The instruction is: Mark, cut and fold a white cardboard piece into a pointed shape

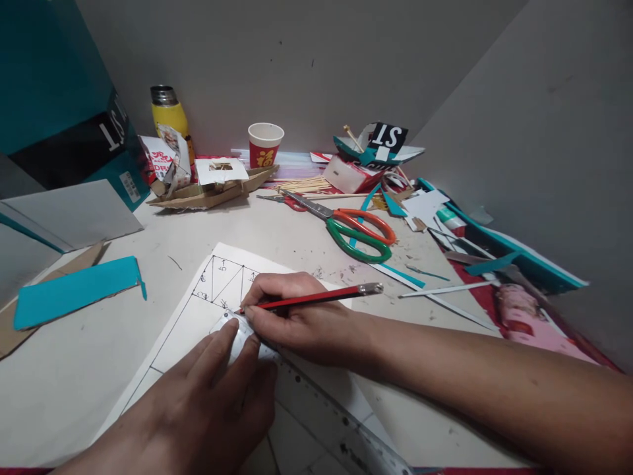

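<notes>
Over the paper [180, 336], the right hand [304, 320] curls around a tilted pencil [321, 297].

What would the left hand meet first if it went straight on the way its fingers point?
Likely the right hand, which holds the pencil just ahead of the left hand, though depth is unclear from this one view.

A home-like craft corner, by the look of the desk [163, 244] against bare walls; scissors [336, 221], cardboard scraps [74, 293] and a paper cup [266, 146] crowd it.
</notes>
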### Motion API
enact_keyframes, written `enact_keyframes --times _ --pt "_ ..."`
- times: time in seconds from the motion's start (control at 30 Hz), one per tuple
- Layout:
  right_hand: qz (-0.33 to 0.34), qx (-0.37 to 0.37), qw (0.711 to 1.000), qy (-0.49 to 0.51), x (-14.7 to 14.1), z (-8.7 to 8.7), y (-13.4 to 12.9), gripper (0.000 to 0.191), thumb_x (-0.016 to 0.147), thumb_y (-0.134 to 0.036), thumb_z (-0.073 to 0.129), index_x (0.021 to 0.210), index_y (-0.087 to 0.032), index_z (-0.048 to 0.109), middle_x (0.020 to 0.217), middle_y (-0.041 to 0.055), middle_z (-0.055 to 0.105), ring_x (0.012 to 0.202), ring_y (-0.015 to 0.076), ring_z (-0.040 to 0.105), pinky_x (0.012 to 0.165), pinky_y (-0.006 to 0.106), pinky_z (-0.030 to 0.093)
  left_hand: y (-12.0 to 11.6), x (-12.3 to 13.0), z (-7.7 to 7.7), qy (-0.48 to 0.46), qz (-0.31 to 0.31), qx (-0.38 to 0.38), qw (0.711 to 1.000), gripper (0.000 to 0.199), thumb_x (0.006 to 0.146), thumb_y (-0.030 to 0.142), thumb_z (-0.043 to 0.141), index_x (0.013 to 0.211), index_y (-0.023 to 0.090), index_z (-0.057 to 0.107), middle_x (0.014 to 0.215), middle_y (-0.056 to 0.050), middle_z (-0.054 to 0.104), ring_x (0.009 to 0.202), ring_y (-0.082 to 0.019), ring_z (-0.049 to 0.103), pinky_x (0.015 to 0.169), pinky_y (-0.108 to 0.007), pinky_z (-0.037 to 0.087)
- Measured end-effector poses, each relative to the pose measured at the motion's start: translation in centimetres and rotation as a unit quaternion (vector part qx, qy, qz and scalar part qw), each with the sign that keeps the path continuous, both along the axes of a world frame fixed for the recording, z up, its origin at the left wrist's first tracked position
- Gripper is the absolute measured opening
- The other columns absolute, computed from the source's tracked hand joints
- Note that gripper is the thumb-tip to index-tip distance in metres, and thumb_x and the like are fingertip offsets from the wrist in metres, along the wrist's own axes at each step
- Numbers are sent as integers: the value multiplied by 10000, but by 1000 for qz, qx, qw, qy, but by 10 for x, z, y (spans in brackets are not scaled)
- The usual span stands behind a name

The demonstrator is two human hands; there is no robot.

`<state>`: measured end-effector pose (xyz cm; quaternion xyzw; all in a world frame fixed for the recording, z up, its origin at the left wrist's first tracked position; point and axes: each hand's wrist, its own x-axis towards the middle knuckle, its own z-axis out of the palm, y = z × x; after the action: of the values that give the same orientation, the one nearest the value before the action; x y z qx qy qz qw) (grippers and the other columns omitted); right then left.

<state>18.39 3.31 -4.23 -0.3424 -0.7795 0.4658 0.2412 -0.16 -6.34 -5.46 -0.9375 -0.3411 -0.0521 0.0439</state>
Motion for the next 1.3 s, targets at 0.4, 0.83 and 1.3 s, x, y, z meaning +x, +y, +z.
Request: enact_keyframes --times 0.4,0.83,1.3 --pt "2 4 1000 -19 1 7 -1 115 756 -78 551 683 -162 580 637 -51 569 588 78 492 536 179 395 3 -1 -7 -27 -24 -11 999 451 849 475 547 1203 199 591 1242 -61 653 1258 -300 496 1148 -415 231" --pt "19 20 999 -46 7 11 -1 122 749 -76 541 665 -160 568 644 -42 553 594 78 484 551 175 394 7 0 -3 7 -53 24 998 510 833 590 523 1149 204 627 1231 -68 650 1245 -277 472 1142 -400 214" --pt "30 18 994 -99 12 21 -7 136 735 -62 541 641 -160 531 619 -40 527 571 79 450 527 192 358 4 2 -2 -9 -19 35 999 368 832 329 576 1171 196 627 1269 -57 644 1274 -254 468 1144 -352 216"
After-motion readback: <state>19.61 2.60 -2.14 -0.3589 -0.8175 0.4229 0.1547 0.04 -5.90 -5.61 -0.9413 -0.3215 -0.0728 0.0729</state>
